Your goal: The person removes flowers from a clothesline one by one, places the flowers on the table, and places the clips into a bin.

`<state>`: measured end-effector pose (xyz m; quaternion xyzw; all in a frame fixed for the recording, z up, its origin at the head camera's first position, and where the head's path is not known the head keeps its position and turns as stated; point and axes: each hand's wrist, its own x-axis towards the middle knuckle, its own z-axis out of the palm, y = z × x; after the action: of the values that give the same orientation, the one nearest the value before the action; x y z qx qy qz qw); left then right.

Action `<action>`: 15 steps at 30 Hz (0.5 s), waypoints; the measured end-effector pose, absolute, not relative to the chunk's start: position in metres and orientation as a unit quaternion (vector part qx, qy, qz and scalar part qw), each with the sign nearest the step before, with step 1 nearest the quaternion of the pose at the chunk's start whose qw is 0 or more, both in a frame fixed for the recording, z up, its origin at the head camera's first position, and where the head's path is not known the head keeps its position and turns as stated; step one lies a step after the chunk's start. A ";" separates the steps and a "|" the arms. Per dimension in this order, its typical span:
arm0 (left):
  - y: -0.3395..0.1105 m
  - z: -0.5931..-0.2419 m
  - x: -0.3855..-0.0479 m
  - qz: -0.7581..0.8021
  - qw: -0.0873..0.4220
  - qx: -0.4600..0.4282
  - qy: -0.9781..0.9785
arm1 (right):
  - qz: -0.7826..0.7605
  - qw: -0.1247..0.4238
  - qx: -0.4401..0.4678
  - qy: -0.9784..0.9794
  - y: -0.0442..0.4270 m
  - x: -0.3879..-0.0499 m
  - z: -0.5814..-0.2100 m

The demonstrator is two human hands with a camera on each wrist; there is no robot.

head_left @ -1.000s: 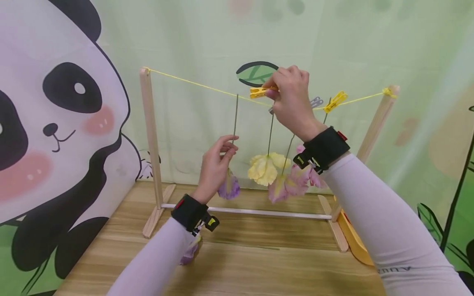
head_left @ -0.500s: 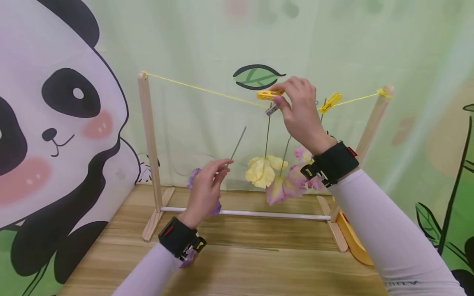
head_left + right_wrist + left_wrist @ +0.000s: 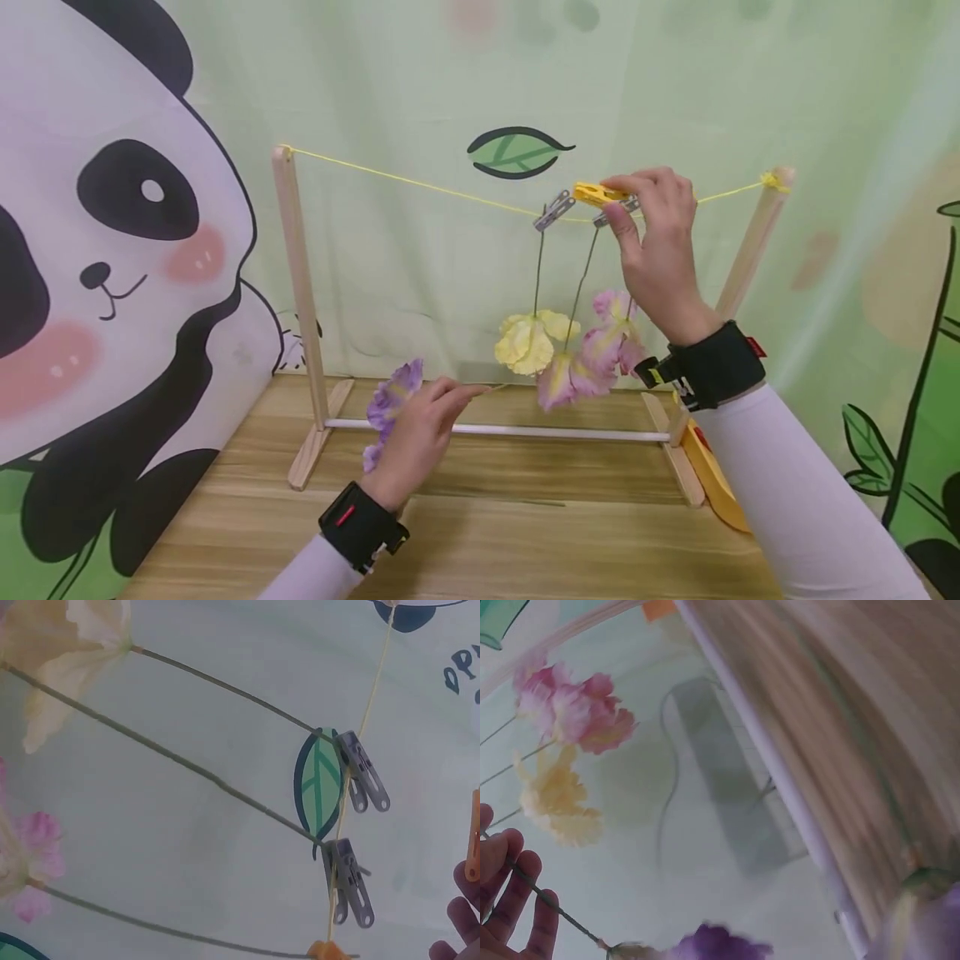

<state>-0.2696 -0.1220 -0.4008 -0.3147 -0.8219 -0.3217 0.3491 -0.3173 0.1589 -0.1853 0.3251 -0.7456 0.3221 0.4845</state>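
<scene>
My left hand (image 3: 416, 442) pinches the thin stem of a purple flower (image 3: 401, 387), low in front of the stand's white bar; the left wrist view shows the stem (image 3: 566, 919) crossing the fingers. Near the string (image 3: 412, 182), my right hand (image 3: 660, 250) pinches a yellow clothespin (image 3: 596, 194). Two grey clothespins (image 3: 364, 772) clip stems to the string; from them hang a yellow flower (image 3: 525, 343) and a pink one (image 3: 562, 385). Another pink flower (image 3: 611, 342) hangs to the right, its orange-yellow clip (image 3: 328, 950) hidden behind my right hand in the head view.
Wooden posts (image 3: 296, 275) on flat feet carry the string, joined low down by a white bar (image 3: 555, 432). A second purple flower (image 3: 930, 922) lies on the wooden table (image 3: 585, 542). At the right foot stands a yellow container (image 3: 720, 483). A panda-print curtain hangs behind.
My left hand has drawn the purple flower down from the string, and its stem has tipped from upright to nearly level. My right hand has moved right along the string with the yellow clothespin.
</scene>
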 end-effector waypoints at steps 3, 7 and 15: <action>-0.120 -0.408 -0.269 -0.303 0.354 -0.325 -0.823 | 0.335 0.496 0.306 -0.740 0.170 -0.315 -0.190; -0.120 -0.415 -0.268 -0.285 0.339 -0.321 -0.837 | 0.351 0.513 0.283 -0.730 0.186 -0.314 -0.197; -0.123 -0.421 -0.265 -0.199 0.301 -0.314 -0.878 | 0.396 0.561 0.215 -0.695 0.227 -0.315 -0.218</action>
<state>-0.2649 -0.1228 -0.4211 -0.3140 -0.8784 -0.1987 0.3006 -0.3154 0.2266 -0.2183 0.2148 -0.6948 0.3960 0.5606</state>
